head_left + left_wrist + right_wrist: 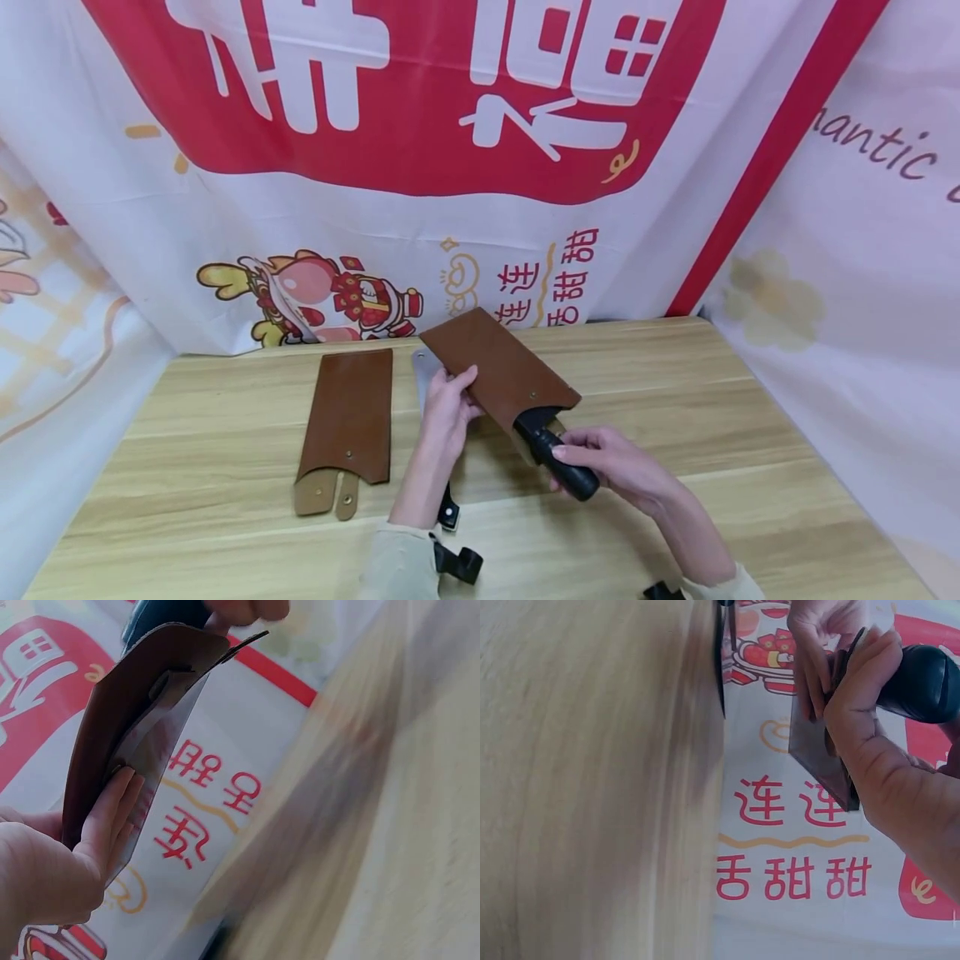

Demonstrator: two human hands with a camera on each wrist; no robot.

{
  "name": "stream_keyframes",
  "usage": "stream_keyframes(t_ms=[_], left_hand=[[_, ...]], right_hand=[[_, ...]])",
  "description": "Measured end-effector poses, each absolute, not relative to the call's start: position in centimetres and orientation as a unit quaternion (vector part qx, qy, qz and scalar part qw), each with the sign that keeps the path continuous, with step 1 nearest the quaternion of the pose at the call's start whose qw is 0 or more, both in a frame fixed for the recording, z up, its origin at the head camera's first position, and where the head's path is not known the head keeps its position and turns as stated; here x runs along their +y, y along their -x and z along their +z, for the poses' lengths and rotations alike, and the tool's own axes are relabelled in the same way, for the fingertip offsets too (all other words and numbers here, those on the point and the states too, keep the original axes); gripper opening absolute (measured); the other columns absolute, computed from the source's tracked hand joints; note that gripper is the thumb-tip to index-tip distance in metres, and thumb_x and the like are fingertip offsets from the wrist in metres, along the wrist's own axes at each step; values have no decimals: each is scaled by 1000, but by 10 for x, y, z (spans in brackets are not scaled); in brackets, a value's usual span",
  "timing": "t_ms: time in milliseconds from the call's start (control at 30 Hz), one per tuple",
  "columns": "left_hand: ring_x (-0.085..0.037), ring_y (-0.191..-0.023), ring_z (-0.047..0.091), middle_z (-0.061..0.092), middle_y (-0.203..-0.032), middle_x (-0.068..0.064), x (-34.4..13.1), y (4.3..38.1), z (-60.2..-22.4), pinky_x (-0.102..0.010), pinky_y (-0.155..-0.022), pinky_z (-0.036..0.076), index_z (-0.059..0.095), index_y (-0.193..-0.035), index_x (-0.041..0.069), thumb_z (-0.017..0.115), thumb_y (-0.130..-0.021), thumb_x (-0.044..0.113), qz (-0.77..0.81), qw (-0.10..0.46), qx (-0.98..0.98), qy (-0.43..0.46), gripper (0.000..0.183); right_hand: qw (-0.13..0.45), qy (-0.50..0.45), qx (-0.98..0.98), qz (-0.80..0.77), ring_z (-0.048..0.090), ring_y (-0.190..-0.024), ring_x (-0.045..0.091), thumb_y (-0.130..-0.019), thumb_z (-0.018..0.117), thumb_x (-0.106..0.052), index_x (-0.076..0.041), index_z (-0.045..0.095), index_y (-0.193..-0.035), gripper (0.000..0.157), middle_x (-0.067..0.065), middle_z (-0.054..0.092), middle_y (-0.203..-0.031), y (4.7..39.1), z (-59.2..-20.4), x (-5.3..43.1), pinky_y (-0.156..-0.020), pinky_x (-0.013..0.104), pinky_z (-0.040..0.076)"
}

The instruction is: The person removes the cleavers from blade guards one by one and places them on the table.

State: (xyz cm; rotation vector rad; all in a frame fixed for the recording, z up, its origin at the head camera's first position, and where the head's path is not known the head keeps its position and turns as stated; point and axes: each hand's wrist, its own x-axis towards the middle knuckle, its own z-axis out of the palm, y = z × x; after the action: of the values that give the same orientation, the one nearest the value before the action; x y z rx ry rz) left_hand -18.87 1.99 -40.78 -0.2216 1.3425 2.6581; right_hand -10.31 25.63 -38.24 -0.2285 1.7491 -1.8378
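My left hand (447,408) holds a brown leather knife sheath (495,358) by its left edge, thumb on top and fingers beneath. The sheath is raised and tilted over the table. From its curved mouth sticks the black handle (573,477) of a knife, pinched by my right hand (618,467). The sheath covers most of that knife in the head view. A shiny grey surface, apparently blade, shows along the underside of the sheath in the left wrist view (154,746). Beneath my left forearm lies a second knife; its grey blade end (425,364) and black handle (448,510) show.
Another brown leather sheath (348,408) lies flat at the left, with tan straps (315,493) at its near end. The wooden table (720,483) ends at a printed cloth backdrop (420,242). Cloth also hangs at both sides.
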Motion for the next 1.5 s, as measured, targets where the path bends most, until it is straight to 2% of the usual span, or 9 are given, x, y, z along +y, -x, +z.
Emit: stream_keyframes(t_ms=[167, 367, 800, 1033, 1367, 1500], left_hand=[[-23, -90, 70, 65, -111, -13, 11, 190, -404, -41, -72, 57, 39, -141, -4, 52, -105, 2, 892, 62, 442, 69, 39], [-24, -93, 70, 64, -114, -15, 5, 189, -401, -43, -74, 57, 38, -141, -4, 51, -106, 1, 894, 58, 439, 73, 38], [-20, -82, 72, 68, -100, -8, 0, 190, -399, -41, -68, 57, 43, -132, -2, 52, -105, 1, 895, 49, 437, 81, 28], [-17, -78, 72, 70, -93, -5, -8, 191, -399, -38, -65, 57, 45, -127, 0, 50, -106, 1, 898, 31, 431, 85, 22], [-18, -87, 72, 70, -100, -5, -17, 193, -399, -39, -71, 57, 43, -130, 2, 49, -108, 4, 900, 28, 425, 94, 23], [-18, -89, 71, 68, -105, -6, -20, 194, -398, -40, -73, 57, 43, -132, 2, 49, -108, 5, 897, 24, 429, 99, 25]], right_hand=[[306, 106, 653, -685, 73, -93, 27, -105, 57, -15, 19, 53, -124, 39, 20, 72, -100, 101, -379, 257, -77, 32, 60], [312, 113, 650, -684, 73, -91, 25, -104, 58, -14, 18, 56, -119, 35, 20, 71, -98, 100, -378, 257, -77, 32, 60], [324, 136, 645, -678, 73, -85, 21, -103, 60, -12, 18, 56, -126, 39, 23, 71, -98, 97, -378, 261, -76, 34, 61], [329, 155, 647, -670, 73, -85, 21, -103, 61, -11, 19, 58, -125, 38, 19, 73, -95, 97, -377, 265, -77, 35, 61], [335, 182, 638, -669, 73, -80, 21, -102, 61, -9, 21, 61, -119, 34, 28, 73, -95, 97, -373, 273, -74, 34, 61], [337, 196, 630, -672, 73, -79, 20, -102, 59, -8, 23, 60, -117, 34, 25, 73, -94, 96, -371, 276, -74, 33, 61]])
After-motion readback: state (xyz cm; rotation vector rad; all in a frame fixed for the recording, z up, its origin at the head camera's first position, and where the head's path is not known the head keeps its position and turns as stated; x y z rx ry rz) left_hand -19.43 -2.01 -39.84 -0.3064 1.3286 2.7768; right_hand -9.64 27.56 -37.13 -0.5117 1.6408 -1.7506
